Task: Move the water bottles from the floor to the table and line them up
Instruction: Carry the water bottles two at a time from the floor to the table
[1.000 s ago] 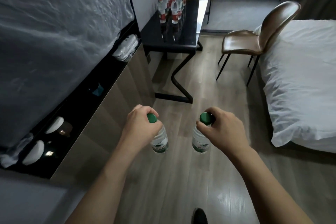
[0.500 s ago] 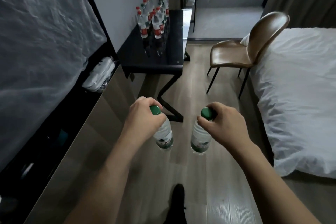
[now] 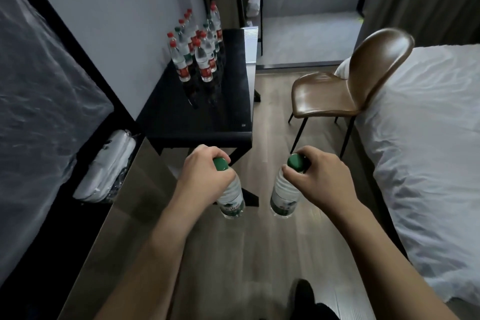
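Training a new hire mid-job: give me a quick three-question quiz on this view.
1. True or false: the left hand holds a bottle by its green cap.
2. What colour are most caps on the table bottles?
A red
B blue
C yellow
3. Which seat stands between the table and the bed?

Key:
1. True
2. A
3. The brown chair

Bottle labels perhaps printed, too blurred to read.

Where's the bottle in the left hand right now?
In the head view, the green-capped bottle hangs from the left hand, above the floor, just short of the black table.
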